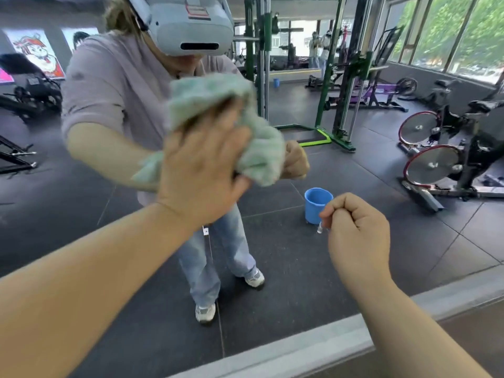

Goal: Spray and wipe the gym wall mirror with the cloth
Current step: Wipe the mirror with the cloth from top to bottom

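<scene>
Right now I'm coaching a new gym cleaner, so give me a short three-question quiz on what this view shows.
1. True or false: the left hand presses the green cloth against the mirror with its fingers laid flat.
2. Multiple choice: what colour is the bucket reflected in the mirror? A red, B blue, C white.
3. Fill in: the right hand has its fingers ____ round a small clear item that pokes out below the thumb.

Key: 1 true; 2 B; 3 curled.
</scene>
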`<state>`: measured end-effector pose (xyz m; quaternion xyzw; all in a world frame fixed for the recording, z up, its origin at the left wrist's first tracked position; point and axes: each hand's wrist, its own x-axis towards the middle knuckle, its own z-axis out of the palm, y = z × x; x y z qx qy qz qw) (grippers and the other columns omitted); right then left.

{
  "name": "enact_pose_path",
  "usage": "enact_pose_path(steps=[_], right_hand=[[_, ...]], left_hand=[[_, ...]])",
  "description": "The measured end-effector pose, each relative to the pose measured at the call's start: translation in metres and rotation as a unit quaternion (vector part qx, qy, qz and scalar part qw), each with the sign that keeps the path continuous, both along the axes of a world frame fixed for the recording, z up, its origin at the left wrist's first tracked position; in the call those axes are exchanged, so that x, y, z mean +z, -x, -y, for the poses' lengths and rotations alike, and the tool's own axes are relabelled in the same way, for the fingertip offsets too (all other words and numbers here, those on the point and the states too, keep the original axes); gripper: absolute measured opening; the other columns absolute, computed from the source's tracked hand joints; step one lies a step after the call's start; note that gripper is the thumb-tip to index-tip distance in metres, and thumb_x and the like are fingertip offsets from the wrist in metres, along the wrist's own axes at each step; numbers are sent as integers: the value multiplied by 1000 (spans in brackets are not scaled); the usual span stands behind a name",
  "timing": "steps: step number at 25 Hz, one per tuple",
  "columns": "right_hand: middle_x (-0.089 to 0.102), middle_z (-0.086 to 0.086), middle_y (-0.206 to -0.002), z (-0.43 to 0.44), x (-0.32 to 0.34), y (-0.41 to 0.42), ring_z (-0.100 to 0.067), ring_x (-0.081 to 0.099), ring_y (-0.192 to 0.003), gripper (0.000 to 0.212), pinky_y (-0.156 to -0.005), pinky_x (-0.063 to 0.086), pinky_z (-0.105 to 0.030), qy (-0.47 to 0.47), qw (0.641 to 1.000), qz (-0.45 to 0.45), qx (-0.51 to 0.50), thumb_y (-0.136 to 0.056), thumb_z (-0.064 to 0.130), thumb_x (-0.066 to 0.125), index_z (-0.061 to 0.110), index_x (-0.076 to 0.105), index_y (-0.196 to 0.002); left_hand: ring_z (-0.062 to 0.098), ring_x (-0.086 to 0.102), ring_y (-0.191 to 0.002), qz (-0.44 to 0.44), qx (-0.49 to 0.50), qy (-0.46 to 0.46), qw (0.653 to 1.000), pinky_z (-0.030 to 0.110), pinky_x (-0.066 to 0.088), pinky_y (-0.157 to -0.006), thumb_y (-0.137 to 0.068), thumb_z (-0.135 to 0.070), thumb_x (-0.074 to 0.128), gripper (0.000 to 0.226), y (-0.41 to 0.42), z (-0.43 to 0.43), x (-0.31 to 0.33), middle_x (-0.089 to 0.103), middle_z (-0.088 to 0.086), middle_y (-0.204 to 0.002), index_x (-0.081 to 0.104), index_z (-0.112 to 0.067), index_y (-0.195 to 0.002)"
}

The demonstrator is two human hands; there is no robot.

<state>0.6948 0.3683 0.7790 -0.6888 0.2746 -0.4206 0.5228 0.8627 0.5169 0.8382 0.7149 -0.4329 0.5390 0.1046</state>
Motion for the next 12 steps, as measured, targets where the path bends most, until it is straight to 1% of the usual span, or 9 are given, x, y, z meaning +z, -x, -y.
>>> enact_pose_path(steps=[1,3,4,5,6,7,9,11,12], right_hand=[[54,6,-52,5,-1,-1,-8,40,-46,36,-45,35,-19,-3,1000,2,3,-80,-10,39,13,58,-60],[55,6,-52,19,-3,3,-9,41,-47,37,-48,37,-23,6,1000,4,8,-80,-10,40,15,58,-59],[55,7,-51,26,-5,5,-8,41,-46,37,-47,35,-22,12,1000,4,15,-80,-10,41,15,58,-58],[55,6,-51,32,-6,8,-7,41,-45,37,-45,34,-20,15,1000,4,25,-79,-10,41,15,58,-58],[55,5,-52,38,-8,11,-7,40,-44,37,-43,33,-18,15,999,2,40,-80,-10,41,14,58,-58],[55,3,-53,42,-10,13,-6,40,-44,36,-42,31,-17,16,998,-3,54,-80,-10,41,13,58,-59],[55,3,-53,51,-14,16,-6,40,-45,35,-42,31,-16,16,997,-9,75,-79,-10,41,13,58,-59],[55,5,-53,55,-15,15,-6,40,-46,34,-44,31,-17,15,995,-8,94,-79,-10,41,13,58,-59],[55,5,-53,55,-15,13,-7,40,-46,34,-44,30,-18,14,994,-3,108,-79,-10,41,13,58,-60]], left_hand=[[27,48,-114,12,-17,-38,999,41,33,-93,-83,-33,52,45,7,33,-14,56,6,-137,53,-19,-126],[29,51,-122,58,-39,-209,975,43,33,-100,-82,-27,47,52,33,81,-71,59,4,-134,54,-20,-133],[23,51,-126,31,-31,-264,964,41,34,-105,-86,-28,45,49,43,84,-91,59,1,-134,55,-22,-133],[12,52,-126,-26,-37,-269,962,33,37,-106,-91,-33,47,42,39,72,-101,59,-8,-133,55,-29,-132],[3,53,-122,-66,-25,-253,965,25,38,-104,-93,-42,51,38,37,48,-99,60,-15,-130,55,-35,-130],[7,53,-121,-61,13,-251,966,25,37,-105,-93,-47,51,43,34,24,-89,59,-13,-131,52,-36,-134],[35,45,-128,-60,75,-142,985,43,28,-110,-97,-47,37,57,25,-13,-52,47,11,-145,28,-29,-151],[40,27,-139,-28,125,-29,991,44,10,-117,-99,-50,28,67,10,-21,-8,28,24,-153,10,-20,-155],[37,22,-141,-13,136,30,990,39,1,-118,-98,-51,29,69,6,-5,5,25,25,-154,12,-15,-155]])
